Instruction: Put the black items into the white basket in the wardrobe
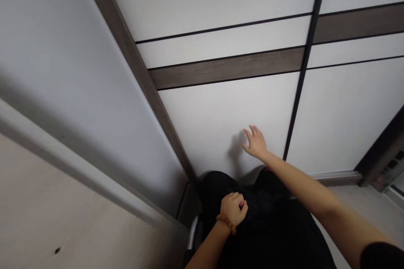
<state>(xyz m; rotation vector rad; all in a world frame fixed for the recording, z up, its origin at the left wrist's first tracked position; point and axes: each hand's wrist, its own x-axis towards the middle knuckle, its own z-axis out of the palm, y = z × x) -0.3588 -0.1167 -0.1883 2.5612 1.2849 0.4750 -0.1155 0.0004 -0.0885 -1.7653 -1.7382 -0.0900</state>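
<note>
The left hand [233, 210] is curled into a closed fist low in the view, fingers folded in toward the palm, with the left forearm [206, 250] rising from the bottom edge. A string of amber-brown beads [226, 223] circles the left wrist. The right arm [315, 193] stretches out long and bare from a dark sleeve [380, 256] at the lower right corner, reaching up and inward. The right hand [255, 143] is open, its fingers [251, 132] spread and slightly curved, the palm facing away.
</note>
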